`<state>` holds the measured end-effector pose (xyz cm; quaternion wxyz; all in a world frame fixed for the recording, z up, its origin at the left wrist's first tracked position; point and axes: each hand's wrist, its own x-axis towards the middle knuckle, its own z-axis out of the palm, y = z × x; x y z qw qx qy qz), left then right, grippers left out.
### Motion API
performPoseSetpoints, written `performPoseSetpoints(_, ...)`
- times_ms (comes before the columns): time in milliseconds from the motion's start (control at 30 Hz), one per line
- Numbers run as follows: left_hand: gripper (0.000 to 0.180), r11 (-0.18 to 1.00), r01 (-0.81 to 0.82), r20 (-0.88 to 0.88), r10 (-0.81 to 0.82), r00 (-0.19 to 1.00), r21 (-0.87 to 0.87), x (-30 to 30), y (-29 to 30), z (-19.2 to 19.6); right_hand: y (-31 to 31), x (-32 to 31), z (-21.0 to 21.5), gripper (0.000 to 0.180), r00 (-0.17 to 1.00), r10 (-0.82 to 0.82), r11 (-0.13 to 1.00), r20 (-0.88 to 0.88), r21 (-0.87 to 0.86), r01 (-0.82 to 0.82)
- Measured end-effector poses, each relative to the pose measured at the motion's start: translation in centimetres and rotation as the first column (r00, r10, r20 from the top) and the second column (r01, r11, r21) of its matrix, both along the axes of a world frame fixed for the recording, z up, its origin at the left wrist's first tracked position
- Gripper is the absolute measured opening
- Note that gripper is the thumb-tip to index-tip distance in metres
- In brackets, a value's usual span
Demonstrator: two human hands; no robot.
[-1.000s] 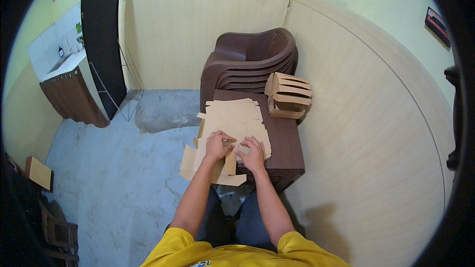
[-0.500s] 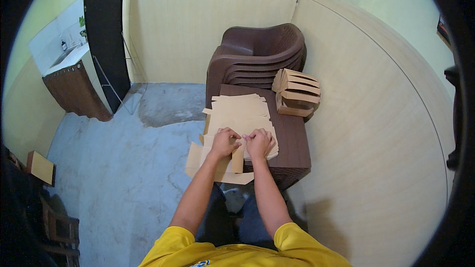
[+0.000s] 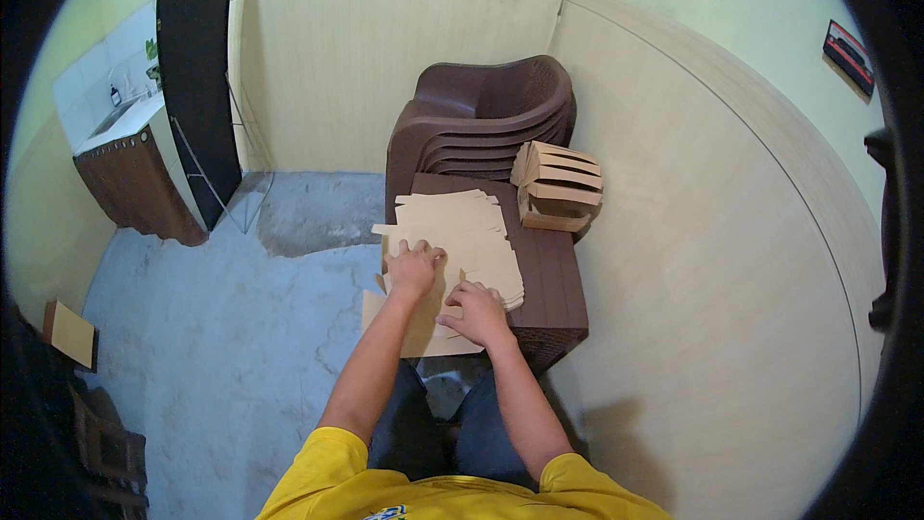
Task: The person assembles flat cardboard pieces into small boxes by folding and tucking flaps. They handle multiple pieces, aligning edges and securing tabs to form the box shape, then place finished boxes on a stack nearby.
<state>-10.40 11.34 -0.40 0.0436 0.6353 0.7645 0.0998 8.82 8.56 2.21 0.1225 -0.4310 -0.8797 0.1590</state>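
Note:
A stack of flat, die-cut brown cardboard blanks [image 3: 457, 217] lies on a dark brown slatted table [image 3: 553, 279] in front of me. The top blank reaches past the table's near edge, toward my legs. My left hand [image 3: 414, 270] rests on it at the left, palm down with fingers spread. Lower and to the right, my right hand [image 3: 474, 313] is over the blank's near part, its fingers bent but apart from the thumb. Neither hand grips anything that I can see. My palms and forearms hide some of the folds.
Folded cardboard boxes [image 3: 558, 188] are piled at the table's far right, against stacked brown plastic chairs [image 3: 491, 116]. A panelled wall [image 3: 712, 250] stands close on the right. Bluish floor [image 3: 231, 347] stretches left toward a tall black board [image 3: 197, 77] and a sink counter [image 3: 130, 169].
My hands have come apart from their close position. The left moved forward and flattened on the cardboard; the right drew back toward me. The raised near flap now lies lower. The view shifted slightly.

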Motion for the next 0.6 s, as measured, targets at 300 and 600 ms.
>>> performPoseSetpoints(300, 0.031, 0.999, 0.039, -0.231, -0.031, 0.972, 0.029, -1.0, -0.1, -0.6, 3.4, 0.6, 0.4, 0.073, 0.933, -0.274, 0.941, 0.233, 0.264, 0.21)
performPoseSetpoints(600, 0.03, 0.997, 0.075, 0.134, -0.072, 0.988, -0.013, -1.3, -1.2, 0.1, 5.9, -0.2, -0.1, 0.068, 0.933, -0.182, 0.983, 0.309, 0.072, 0.168)
